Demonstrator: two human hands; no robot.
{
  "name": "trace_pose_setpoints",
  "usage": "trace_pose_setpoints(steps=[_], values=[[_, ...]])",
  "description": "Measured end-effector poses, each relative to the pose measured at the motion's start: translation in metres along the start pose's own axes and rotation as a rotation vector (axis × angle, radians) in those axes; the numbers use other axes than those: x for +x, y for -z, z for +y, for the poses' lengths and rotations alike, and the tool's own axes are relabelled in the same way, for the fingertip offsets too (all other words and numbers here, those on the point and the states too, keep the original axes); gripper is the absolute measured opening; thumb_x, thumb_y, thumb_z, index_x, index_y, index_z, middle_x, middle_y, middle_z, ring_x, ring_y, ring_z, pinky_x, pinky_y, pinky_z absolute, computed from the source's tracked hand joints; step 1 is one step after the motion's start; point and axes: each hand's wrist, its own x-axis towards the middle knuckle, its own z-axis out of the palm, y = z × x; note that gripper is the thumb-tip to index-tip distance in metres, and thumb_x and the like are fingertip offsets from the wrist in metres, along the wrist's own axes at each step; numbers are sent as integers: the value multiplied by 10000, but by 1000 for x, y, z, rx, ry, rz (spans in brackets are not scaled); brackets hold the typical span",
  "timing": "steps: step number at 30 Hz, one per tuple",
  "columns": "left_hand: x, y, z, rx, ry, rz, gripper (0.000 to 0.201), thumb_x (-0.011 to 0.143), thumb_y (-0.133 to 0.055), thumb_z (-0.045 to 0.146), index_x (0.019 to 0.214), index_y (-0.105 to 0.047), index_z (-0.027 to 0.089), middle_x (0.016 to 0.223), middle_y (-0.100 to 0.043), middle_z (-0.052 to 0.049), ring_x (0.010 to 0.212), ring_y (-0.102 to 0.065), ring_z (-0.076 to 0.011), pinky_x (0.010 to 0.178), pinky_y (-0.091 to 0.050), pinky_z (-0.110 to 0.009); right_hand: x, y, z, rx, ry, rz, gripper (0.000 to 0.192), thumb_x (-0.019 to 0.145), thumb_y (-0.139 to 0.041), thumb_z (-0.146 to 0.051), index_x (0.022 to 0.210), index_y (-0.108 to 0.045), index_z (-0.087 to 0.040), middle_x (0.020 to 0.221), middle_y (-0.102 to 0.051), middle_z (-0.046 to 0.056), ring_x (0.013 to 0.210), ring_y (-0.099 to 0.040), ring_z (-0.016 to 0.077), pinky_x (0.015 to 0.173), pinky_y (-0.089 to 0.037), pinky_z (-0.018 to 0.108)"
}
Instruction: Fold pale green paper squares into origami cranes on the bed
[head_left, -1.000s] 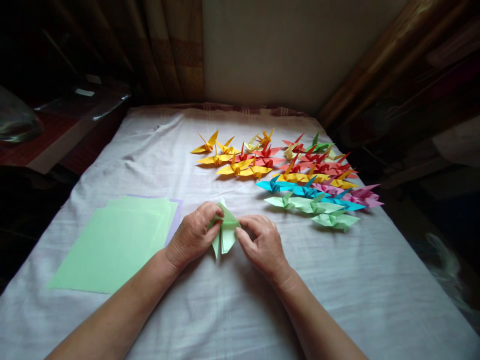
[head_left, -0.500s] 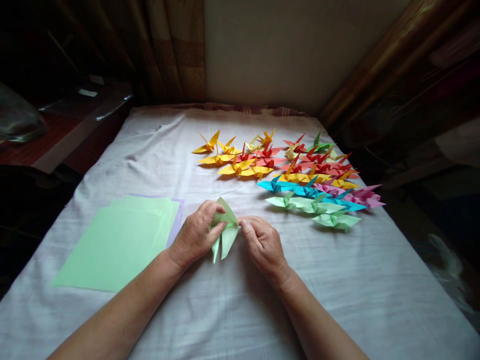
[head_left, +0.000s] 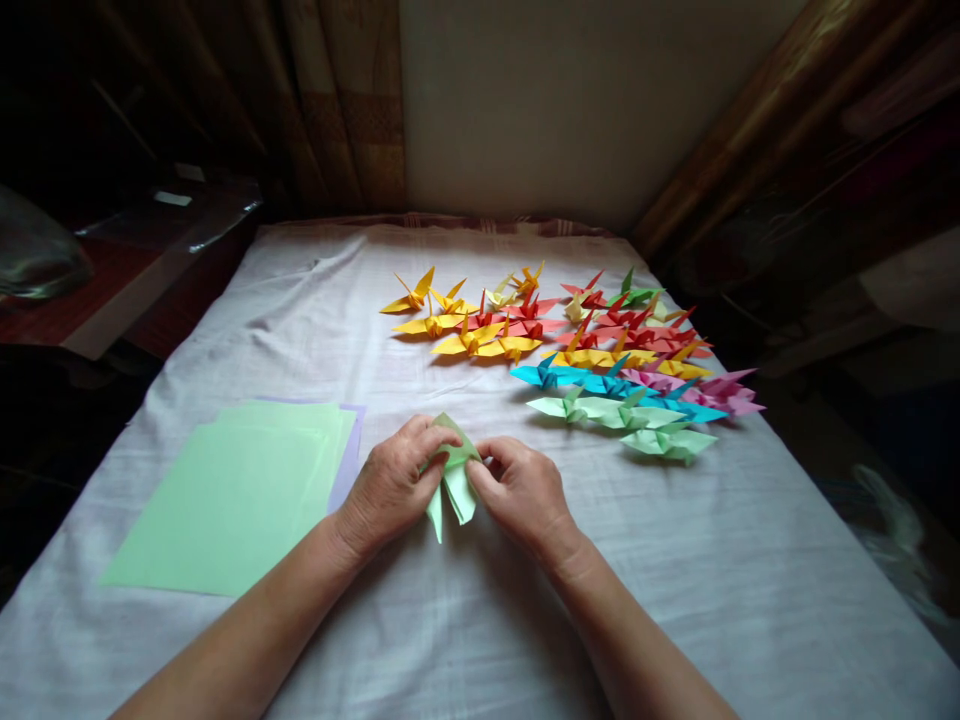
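Folded green paper (head_left: pixel 459 490): one piece, light green, held between both hands above the white cloth (head_left: pixel 360 650); two narrow points hang towards me, parted by a slit.
Left hand (head_left: pixel 394 485): on my feed, fingers curled, thumb and fingers pinching the paper's left side.
Right hand (head_left: pixel 529 490): thumb and forefinger closed together on the paper's right edge, the remaining fingers tucked in.
Change, last half second: right thumb moved from the outer corner onto the paper itself; the lower points now stand wider apart, the right one showing layered edges.
Meaning: I judge the folding is mid-course, with the right side being worked and the left hand steadying.
Green sheets (head_left: pixel 217 500): flat, overlapping, left of the hands; a lilac sheet (head_left: pixel 347 470) shows beneath.
Paper birds (head_left: pixel 667 443): rows in mint, blue, pink, yellow, red, cream and green, beyond the right hand.
Plastic packet (head_left: pixel 225 215): clear, on the reddish surface (head_left: pixel 112 275) at far left; contents I cannot make out.
Rounded clear object (head_left: pixel 37 260): left edge, cropped; possibly a container, contents indistinct.
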Motion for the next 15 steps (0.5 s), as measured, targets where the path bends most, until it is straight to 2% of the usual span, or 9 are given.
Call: trace_pose_setpoints(steps=[5, 11, 15], values=[[1, 2, 1, -63, 41, -27, 289, 842, -510, 81, 1039, -659, 232, 1004, -686, -22, 929, -675, -162, 860, -544, -274, 4, 7, -10, -231, -15, -44, 150, 827, -596, -289, 753, -720, -249, 772, -736, -1, 700, -627, 154, 609, -311, 263], [1, 0, -2, -64, 98, -24, 293, 816, -518, 118, 1045, -654, 241, 1042, -695, -34, 984, -674, -192, 884, -540, -319, 5, -2, -14, -470, 89, 30, 140, 839, -597, -249, 734, -684, -216, 823, -735, 68, 729, -641, 202, 573, -273, 299], [2, -2, -2, -85, 147, 2, 245, 778, -501, 105, 934, -631, 242, 930, -695, -10, 863, -678, -178, 811, -540, -300, 2, -4, -13, -493, 146, 85, 101, 836, -621, -234, 752, -674, -217, 800, -717, 60, 721, -639, 198, 569, -279, 298]])
